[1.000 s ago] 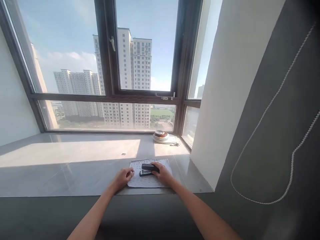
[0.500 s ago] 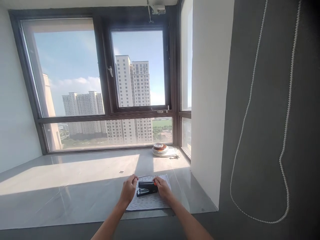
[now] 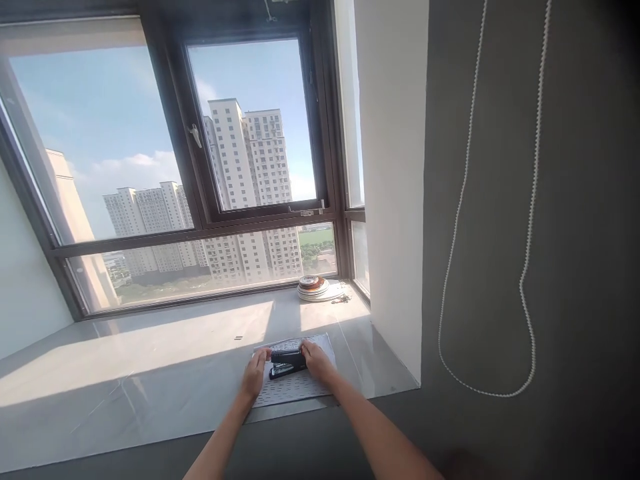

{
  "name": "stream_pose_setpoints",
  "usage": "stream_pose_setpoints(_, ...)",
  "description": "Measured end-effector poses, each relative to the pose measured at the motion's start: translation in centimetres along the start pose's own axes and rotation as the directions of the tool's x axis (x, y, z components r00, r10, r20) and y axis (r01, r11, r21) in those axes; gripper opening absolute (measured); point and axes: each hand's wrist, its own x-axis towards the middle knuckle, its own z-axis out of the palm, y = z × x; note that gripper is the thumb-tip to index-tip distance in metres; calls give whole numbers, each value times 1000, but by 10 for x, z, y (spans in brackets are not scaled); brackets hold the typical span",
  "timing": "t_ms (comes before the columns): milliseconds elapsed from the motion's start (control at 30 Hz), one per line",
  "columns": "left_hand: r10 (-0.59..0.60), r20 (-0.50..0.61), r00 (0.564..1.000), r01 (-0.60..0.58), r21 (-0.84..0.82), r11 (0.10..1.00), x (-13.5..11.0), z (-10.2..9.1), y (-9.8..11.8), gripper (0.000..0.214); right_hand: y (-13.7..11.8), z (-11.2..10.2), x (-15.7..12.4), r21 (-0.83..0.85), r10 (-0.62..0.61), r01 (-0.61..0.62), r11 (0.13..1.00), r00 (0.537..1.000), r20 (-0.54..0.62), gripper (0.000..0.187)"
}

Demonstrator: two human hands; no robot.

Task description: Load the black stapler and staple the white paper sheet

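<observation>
A black stapler (image 3: pixel 287 360) lies over a printed sheet of paper (image 3: pixel 295 388) near the front edge of the sill. Its jaws are apart at the left end, with a metallic part showing between them. My right hand (image 3: pixel 318 362) grips the stapler's rear end, fingers closed. At the opposite end, my left hand (image 3: pixel 255 375) has its fingers drawn together against the tip of the upper arm. Anything small between the left fingertips is hidden.
Small staple-like strips (image 3: pixel 239 338) lie on the grey sill (image 3: pixel 165 380), left of the paper. Stacked round plates or discs (image 3: pixel 314 289) stand by the window corner, with a small chain-like item (image 3: pixel 342 299) alongside. A beaded cord (image 3: pixel 533 347) hangs at right.
The view has tilted and shifted to the right. My left fingertips, earlier slightly apart from the stapler's front, now meet its upper arm. My right hand keeps its hold.
</observation>
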Motion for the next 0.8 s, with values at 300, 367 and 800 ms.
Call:
stream_pose_setpoints(300,-2,1,1000,2,-46,999,1,-1,-3,65,-12,-9,-7,11,16,-16,1000,1000,18,34)
stream_pose_setpoints(367,11,1,1000,-11,-41,999,3,-1,-4,67,-15,-11,-6,30,12,-12,999,1000,13,32)
stream_pose_setpoints(800,60,5,998,-60,3,998,9,0,-16,71,-35,-17,-30,-321,-295,301,898,953,70,25)
